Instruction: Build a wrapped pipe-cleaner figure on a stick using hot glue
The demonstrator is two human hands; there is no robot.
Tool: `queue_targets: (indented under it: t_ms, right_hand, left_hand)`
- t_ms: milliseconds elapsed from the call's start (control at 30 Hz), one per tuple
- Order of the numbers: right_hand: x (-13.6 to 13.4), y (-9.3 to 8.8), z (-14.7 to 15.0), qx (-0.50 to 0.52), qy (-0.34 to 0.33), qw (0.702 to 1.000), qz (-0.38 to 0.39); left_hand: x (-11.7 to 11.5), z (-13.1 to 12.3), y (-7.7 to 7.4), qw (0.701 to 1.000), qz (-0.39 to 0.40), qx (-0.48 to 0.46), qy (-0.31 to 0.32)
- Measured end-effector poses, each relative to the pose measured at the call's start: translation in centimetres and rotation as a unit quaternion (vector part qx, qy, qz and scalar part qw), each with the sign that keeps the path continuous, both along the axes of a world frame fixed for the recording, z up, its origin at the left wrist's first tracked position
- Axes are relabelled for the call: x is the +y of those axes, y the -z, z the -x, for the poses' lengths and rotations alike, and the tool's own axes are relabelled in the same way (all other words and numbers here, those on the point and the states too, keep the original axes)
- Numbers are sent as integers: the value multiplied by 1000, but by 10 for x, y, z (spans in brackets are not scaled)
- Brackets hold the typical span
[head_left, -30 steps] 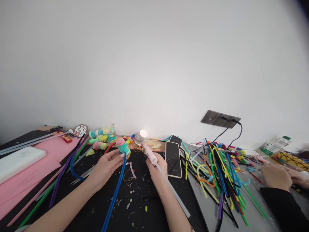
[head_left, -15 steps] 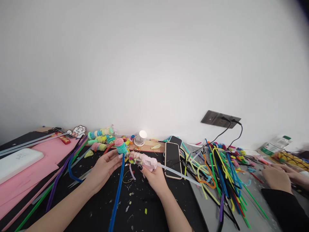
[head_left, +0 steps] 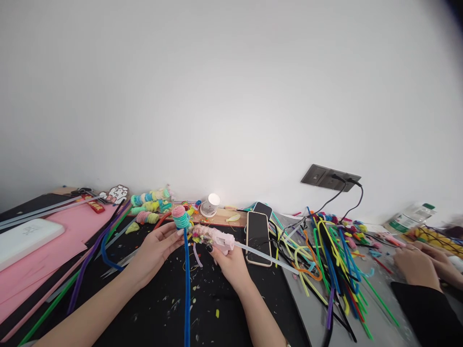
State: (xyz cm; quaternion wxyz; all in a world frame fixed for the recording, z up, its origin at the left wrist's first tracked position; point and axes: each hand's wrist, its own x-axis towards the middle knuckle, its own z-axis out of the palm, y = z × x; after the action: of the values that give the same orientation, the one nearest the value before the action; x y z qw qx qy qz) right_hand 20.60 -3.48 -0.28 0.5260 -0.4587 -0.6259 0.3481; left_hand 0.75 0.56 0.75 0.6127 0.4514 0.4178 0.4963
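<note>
My left hand (head_left: 156,248) pinches a coiled pipe-cleaner piece (head_left: 180,217), pink on top and teal below, whose long blue stem (head_left: 187,289) runs down towards me. My right hand (head_left: 227,260) grips a small pink glue gun (head_left: 213,237) smeared with coloured fluff. Its nozzle points left at the base of the coil, and a clear glue stick (head_left: 265,258) juts out to the right behind it. Both hands hover over a black mat (head_left: 159,308) littered with scraps.
Two phones (head_left: 259,230) lie right of the hands. A big tangle of coloured pipe cleaners (head_left: 331,260) covers the grey surface at right, where another person's hands (head_left: 419,262) work. Pink paper (head_left: 47,250), a white case (head_left: 25,236), finished coils (head_left: 150,202) and a small lamp (head_left: 211,205) sit behind.
My right hand has swung the glue gun from upright to lying sideways, with its nozzle brought to the coil. The blue stem has shifted to hang straight down.
</note>
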Motion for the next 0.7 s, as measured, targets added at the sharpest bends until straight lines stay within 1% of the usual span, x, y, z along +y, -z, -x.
queue_targets:
  t_ms: [167,367,567,700]
  right_hand:
    - [1,-1,0,11,-5,1000,-10]
    - [1,-2,1,2,14,1000,-17]
    - [2,-2,1,-32,31,999,-6]
    - [1,-5,1,-21,28,999,-20]
  left_hand:
    - [0,-1,-1,1000,0,2,2]
    - [1,0,2,999,20,-29,8]
    - [0,0,2,998,16,-49,20]
    - [0,-1,2,998,19,-50,19]
